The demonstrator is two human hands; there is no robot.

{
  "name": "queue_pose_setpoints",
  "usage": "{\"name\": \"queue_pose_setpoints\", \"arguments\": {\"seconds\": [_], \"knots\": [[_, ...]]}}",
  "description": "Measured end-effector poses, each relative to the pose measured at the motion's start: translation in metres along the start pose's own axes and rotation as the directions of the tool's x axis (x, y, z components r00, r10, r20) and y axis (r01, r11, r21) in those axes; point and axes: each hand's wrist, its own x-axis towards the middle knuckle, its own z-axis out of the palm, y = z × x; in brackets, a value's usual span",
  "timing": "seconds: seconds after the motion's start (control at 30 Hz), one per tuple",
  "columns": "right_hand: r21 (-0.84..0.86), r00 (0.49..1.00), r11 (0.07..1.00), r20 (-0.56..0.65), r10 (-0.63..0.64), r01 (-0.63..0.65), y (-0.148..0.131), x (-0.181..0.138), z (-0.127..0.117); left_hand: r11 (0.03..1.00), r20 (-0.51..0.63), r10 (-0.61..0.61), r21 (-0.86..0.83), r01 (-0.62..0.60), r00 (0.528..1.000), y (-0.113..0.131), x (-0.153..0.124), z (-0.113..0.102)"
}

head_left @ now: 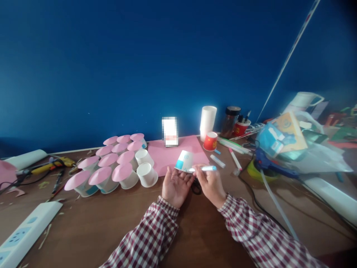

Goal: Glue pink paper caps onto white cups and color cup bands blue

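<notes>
My left hand is turned palm up, its fingertips holding a white paper cup near the rim. Upside down and slightly tilted, the cup carries a blue patch and small blue marks on its side. My right hand pinches a white marker pen with a light blue end, its tip at the cup's lower edge. To the left stand several upturned paper cups topped with pink paper cones, beside two plain white cups. Under the held cup lies a pink sheet.
A tall stack of white cups, a red cup and a dark-lidded jar stand by the wall. Loose markers lie to the right, near a blue glue gun and plastic bag. A power strip lies front left.
</notes>
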Motion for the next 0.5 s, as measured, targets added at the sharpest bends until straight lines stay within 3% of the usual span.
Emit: {"name": "queue_pose_setpoints", "arguments": {"seconds": [0.3,0.5], "knots": [[0.000,0.998,1.000,-0.068,0.004,-0.004,0.0004,0.0013,-0.0006,0.998,-0.005,-0.025,-0.054,0.025,1.000,0.0000,-0.0023,0.0020],[0.005,0.999,1.000,-0.042,0.007,-0.007,-0.0007,0.0010,-0.0011,0.999,-0.010,-0.013,-0.051,0.013,1.000,0.0003,-0.0018,0.0013]]}}
